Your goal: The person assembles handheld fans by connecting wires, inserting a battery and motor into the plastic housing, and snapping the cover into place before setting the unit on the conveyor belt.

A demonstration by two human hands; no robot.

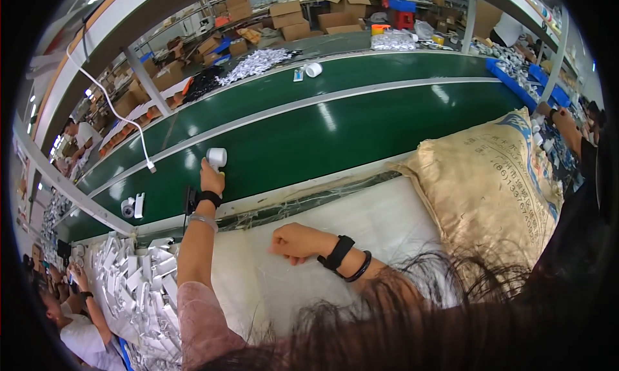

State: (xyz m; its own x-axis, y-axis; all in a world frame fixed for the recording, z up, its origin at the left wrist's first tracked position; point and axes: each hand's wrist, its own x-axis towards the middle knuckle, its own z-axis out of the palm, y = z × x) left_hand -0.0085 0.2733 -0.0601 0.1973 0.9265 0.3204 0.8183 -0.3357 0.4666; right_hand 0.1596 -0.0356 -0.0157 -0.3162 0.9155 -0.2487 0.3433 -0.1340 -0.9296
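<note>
My left hand reaches out over the green conveyor belt. Its fingers are closed at a white cylindrical plastic part, whose round end points right; the fingertips are partly hidden behind it. My right hand is nearer to me, above a white plastic-covered surface. Its fingers are curled in, and whatever may be inside them is hidden. Both wrists wear black bands.
A pile of white rectangular plastic pieces lies left of my left arm. A full tan sack stands at the right. Farther along the belt lie a white round part and a ring-shaped part. A white cable hangs at left; co-workers sit on both sides.
</note>
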